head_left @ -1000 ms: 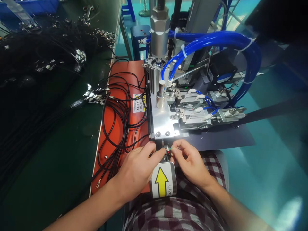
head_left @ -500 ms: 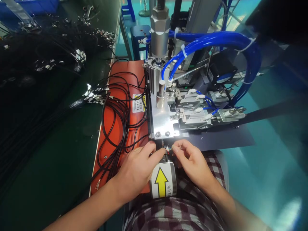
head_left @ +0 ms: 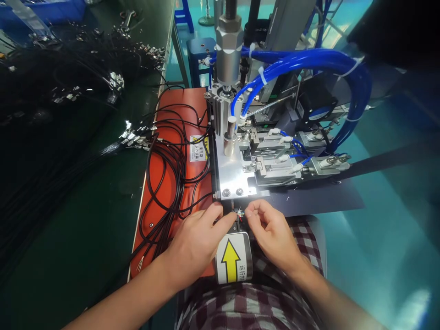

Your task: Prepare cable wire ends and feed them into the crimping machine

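Both hands are meeting at the machine's front edge: the left hand and right hand are pinching the stripped wire ends between fingertips, just below the metal plate. Black cables are looping at ten o'clock across the orange mat; a yellow arrow label is sitting at six o'clock.

Factory assembly station, seemingly for cable work.
Marked by a pneumatic press fed through blue air hoses, an orange mat strewn with black cables, a green bench heaped with metal-tipped leads.
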### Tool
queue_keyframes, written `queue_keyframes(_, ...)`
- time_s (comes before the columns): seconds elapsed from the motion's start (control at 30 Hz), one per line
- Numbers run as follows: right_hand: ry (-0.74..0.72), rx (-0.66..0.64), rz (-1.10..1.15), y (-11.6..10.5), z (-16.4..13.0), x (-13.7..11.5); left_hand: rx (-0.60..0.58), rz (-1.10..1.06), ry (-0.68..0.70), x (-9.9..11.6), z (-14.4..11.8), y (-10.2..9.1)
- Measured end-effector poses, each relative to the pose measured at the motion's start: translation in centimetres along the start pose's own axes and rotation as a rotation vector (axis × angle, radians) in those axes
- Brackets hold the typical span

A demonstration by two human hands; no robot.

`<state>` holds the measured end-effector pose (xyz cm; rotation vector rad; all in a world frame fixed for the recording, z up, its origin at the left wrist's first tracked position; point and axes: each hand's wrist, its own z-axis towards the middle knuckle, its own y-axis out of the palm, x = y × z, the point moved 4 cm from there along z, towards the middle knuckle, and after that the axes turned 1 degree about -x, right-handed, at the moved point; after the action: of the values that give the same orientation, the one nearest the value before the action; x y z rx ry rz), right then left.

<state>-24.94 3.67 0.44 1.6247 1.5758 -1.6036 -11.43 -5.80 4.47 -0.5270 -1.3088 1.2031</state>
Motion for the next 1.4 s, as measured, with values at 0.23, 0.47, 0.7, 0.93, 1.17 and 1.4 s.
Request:
queue_keyframes(0.23, 0.055, 0.055, 0.076, -0.2, 0.2, -0.7, 0.025, 0.006, 0.009, 0.0, -0.1, -0.1)
queue_keyframes(0.47, -0.018, 0.072, 0.098, 0.4, 0.2, -0.5, 0.02, 0.013, 0.017, 0.0, -0.1, 0.0)
queue_keyframes(0.7, -0.044, 0.08, 0.032, -0.2, 0.2, -1.1, 0.017, 0.005, 0.016, 0.0, -0.2, 0.0)
queue_keyframes(0.93, -0.055, 0.072, 0.072, 0.2, 0.2, -0.6, 0.016, 0.012, 0.014, 0.0, 0.0, 0.0)
queue_keyframes(1.17, -0.049, 0.032, 0.024, -0.1, 0.2, -0.9, 0.032, 0.023, 0.015, 0.0, 0.0, 0.1)
queue_keyframes(1.4, 0.016, 0.03, 0.061, -0.2, 0.3, -0.7, 0.024, 0.008, 0.013, -0.2, -0.2, 0.1)
